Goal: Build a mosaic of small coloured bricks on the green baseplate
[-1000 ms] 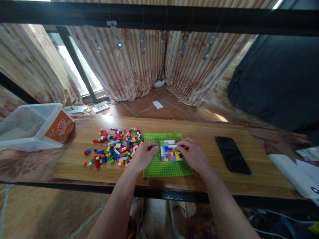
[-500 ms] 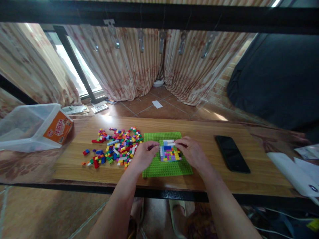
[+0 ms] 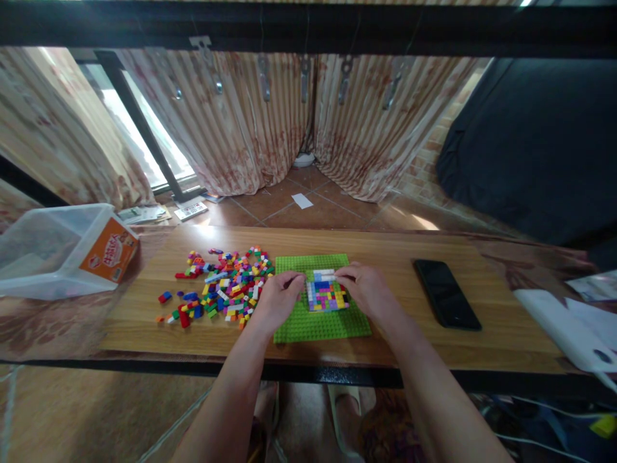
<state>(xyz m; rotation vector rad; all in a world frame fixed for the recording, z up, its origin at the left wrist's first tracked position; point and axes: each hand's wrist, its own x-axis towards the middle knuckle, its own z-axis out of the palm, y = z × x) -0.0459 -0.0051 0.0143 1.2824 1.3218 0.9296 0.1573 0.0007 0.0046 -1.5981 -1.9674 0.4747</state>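
Note:
A green baseplate [image 3: 289, 329] lies on the wooden tabletop, and a roughly square patch of colourful building bricks [image 3: 328, 297] covers its middle. My right hand [image 3: 370, 292] reaches in from the right, thumb and finger pinched at the end of a white brick [image 3: 328, 277] along the patch's far edge. On the other side, my left hand [image 3: 279, 301] hovers over the plate's left part with thumb and forefinger together. Whether anything small sits in that pinch is hidden. Left of the plate spreads a pile of loose mixed bricks [image 3: 234, 286].
A black phone [image 3: 447, 294] lies on the right of the table. At the far left stands a clear plastic bin [image 3: 53, 257] with an orange label. A white device [image 3: 562, 328] and papers are at the right edge. Patterned curtains [image 3: 231, 128] hang beyond the table.
The view has shifted slightly. My right hand keeps its pinch on the white brick at the patch's far edge; my left hand has eased slightly away from the patch's left side.

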